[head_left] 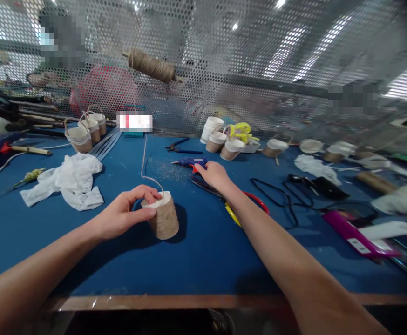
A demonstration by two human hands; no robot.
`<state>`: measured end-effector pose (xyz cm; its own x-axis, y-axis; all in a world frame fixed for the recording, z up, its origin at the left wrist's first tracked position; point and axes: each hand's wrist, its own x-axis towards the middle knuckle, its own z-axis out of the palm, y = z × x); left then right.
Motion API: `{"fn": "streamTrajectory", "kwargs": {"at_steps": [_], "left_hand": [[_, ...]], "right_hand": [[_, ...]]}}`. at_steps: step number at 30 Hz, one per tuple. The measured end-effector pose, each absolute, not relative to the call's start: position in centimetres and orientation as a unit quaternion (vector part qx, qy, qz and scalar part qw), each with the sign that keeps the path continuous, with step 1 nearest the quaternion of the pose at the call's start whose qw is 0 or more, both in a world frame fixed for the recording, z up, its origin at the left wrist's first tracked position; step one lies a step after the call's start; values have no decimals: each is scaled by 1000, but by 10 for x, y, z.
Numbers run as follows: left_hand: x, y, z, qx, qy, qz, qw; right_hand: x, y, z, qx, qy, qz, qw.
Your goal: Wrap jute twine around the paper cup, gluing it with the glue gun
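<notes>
My left hand grips a white paper cup wrapped in brown twine, its thumb at the side and its fingers on the white top. From the cup a loose strand of twine runs back toward the twine spool on a rod. Farther back, my right hand is closed round a blue hot glue gun with a red trigger, its nozzle pointing left. Scissors with red and yellow handles lie partly under my right forearm. Dark-blue pliers rest behind the glue gun.
Small twine-wrapped cups with handles stand back left, and more cups back right. A white cloth lies left. At right are a black cable and a magenta power strip. Perforated metal mesh closes the table's rear.
</notes>
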<state>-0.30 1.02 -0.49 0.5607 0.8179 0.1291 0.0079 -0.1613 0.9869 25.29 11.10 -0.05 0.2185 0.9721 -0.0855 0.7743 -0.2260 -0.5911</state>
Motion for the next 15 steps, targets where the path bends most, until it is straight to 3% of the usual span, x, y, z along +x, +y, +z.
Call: {"fn": "streamTrajectory", "kwargs": {"at_steps": [3, 10, 15], "left_hand": [[-3, 10, -5, 683, 302, 356, 561], [-3, 7, -3, 687, 290, 350, 567], [-1, 6, 0, 661, 300, 351, 592]], "right_hand": [[240, 93, 11, -701, -626, 246, 239], [190, 43, 34, -463, -714, 467, 238], [180, 29, 39, -414, -692, 513, 294]]}}
